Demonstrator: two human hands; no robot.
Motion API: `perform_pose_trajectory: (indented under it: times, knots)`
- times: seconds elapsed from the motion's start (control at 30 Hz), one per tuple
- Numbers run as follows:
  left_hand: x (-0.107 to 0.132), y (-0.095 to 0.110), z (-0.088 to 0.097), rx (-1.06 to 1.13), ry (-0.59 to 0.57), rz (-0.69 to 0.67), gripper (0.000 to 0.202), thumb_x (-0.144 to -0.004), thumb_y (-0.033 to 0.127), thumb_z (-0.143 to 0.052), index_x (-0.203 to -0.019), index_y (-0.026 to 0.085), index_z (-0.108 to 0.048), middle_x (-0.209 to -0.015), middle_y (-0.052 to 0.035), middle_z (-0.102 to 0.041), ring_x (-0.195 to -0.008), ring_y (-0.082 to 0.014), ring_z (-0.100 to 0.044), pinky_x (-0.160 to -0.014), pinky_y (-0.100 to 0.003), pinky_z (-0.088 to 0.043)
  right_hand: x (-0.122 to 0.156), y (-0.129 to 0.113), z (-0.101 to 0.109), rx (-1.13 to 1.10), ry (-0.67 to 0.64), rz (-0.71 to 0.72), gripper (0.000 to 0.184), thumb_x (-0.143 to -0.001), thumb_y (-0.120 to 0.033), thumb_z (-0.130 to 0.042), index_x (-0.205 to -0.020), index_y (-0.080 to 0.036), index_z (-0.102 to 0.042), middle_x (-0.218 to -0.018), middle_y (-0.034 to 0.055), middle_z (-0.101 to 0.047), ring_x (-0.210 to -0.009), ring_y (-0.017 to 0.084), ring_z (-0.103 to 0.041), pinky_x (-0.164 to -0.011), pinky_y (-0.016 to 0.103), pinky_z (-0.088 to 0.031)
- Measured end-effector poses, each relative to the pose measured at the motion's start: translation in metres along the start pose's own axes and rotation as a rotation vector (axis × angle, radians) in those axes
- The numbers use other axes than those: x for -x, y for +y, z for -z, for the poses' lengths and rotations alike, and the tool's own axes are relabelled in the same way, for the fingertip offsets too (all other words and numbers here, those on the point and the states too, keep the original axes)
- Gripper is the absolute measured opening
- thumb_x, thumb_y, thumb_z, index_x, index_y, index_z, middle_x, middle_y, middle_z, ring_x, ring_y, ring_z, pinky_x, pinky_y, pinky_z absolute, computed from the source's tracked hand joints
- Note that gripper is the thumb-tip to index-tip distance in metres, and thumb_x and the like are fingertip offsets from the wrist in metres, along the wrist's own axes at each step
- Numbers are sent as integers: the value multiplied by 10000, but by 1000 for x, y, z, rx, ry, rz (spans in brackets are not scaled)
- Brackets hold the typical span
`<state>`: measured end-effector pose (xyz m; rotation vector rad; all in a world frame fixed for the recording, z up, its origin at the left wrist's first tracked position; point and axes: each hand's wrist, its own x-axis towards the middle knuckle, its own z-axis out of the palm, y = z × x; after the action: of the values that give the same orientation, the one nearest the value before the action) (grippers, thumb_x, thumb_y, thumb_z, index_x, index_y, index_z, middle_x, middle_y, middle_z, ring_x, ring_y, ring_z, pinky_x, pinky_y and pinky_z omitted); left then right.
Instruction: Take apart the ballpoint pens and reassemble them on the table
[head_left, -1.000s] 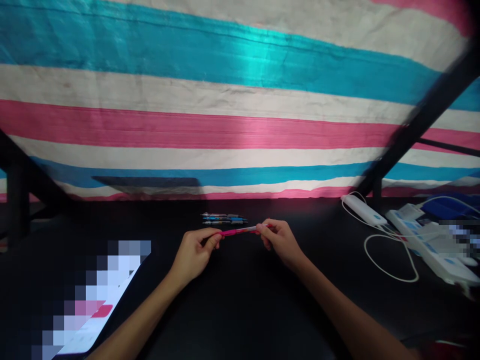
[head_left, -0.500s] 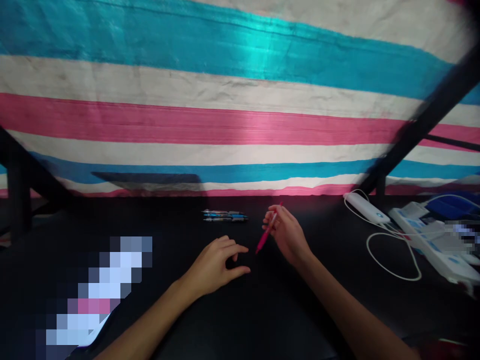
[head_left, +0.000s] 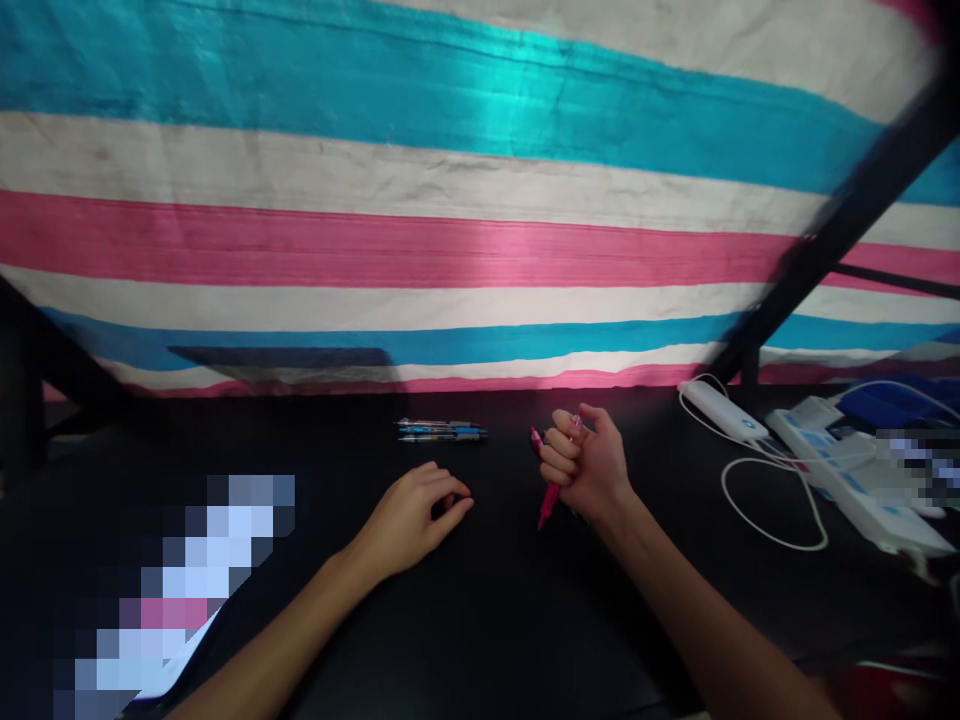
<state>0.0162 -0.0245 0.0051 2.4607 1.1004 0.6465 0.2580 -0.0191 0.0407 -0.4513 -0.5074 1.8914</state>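
My right hand [head_left: 589, 465] is closed in a fist around a pink pen [head_left: 550, 503], which slants with its lower end pointing down towards me. A red and white tip [head_left: 535, 440] sticks out past the fingers on the left; whether it belongs to a second pen I cannot tell. Lower and to the left, my left hand [head_left: 412, 518] rests at the black table, fingers curled and thumb tip close against the index finger, nothing visible in it. Beyond it lie several pens [head_left: 442, 431] side by side, blue and clear-barrelled, untouched by either hand.
On the right are a white power strip [head_left: 862, 490], a white oblong device [head_left: 724, 412] and a looped white cable [head_left: 776, 545]. A blurred-out bright object [head_left: 202, 560] lies at the left. Striped sheeting [head_left: 480, 240] and dark frame bars [head_left: 840, 235] stand behind the table.
My right hand has turned and closed from a loose fingertip hold into a fist on the pink pen. My left hand has drawn back leftwards, its thumb and index finger coming together.
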Motion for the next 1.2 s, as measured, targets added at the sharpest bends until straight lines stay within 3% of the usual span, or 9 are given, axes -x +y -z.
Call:
perform_pose_trajectory:
  times: [0.1, 0.23, 0.4, 0.57, 0.73, 0.9, 1.07, 1.2]
  knots:
    - [-1, -1, 0, -4, 5, 27, 211, -905, 321, -485, -876, 210, -663, -699, -5, -600, -728, -160, -531, -675, -279, -398, 1, 0, -3, 20, 3, 8, 342, -827, -372, -402, -554, -206, -280, -429, -80, -169, -370, 74, -93, -357, 224, -92]
    - [-1, -4, 0, -13, 14, 46, 216, -905, 310, -479, -848, 207, -661, -697, -6, -601, -722, -159, -533, -673, -278, -393, 1, 0, -5, 40, 9, 32, 414, -827, -519, -401, -567, -211, -305, -435, -85, -192, -375, 68, -101, -356, 212, -109]
    - [-1, -3, 1, -18, 20, 54, 216, -902, 291, -473, -835, 205, -659, -701, -9, -605, -730, -163, -539, -668, -275, -392, -1, 0, -3, 49, 39, 38, 339, -831, -367, -388, -551, -211, -276, -416, -85, -166, -364, 74, -80, -351, 217, -90]
    - [-1, -3, 2, -23, 19, 49, 213, -898, 290, -472, -835, 208, -658, -697, -7, -605, -728, -165, -539, -667, -276, -393, -2, 1, -2, 62, 74, 71, 361, -834, -428, -396, -560, -211, -305, -423, -89, -187, -368, 70, -88, -349, 208, -107]
    - [-2, -5, 0, -39, 20, 55, 215, -898, 297, -472, -836, 213, -660, -706, -9, -614, -730, -168, -541, -665, -281, -393, -3, 0, -2, 67, 111, 88, 308, -808, -331, -378, -538, -210, -293, -413, -85, -161, -365, 73, -64, -352, 220, -77]
    - [-2, -4, 2, -41, 30, 67, 223, -897, 289, -465, -827, 209, -661, -713, -12, -621, -728, -167, -548, -660, -278, -402, -3, 1, -2, 66, 115, 80, 351, -815, -416, -402, -544, -209, -321, -418, -88, -176, -369, 70, -73, -352, 214, -83]
    - [-2, -2, 3, -43, 48, 66, 231, -893, 295, -463, -824, 209, -666, -704, -13, -619, -722, -169, -552, -649, -280, -410, -4, 3, -4, 98, 133, 84, 307, -801, -329, -386, -530, -208, -305, -404, -89, -167, -360, 69, -61, -340, 203, -88]
    - [-2, -3, 4, -49, 44, 67, 230, -894, 297, -462, -835, 213, -668, -727, -16, -627, -720, -170, -550, -652, -287, -413, -5, 2, -3, 151, 135, 76, 373, -833, -440, -401, -548, -208, -338, -404, -96, -182, -351, 62, -73, -330, 185, -97]
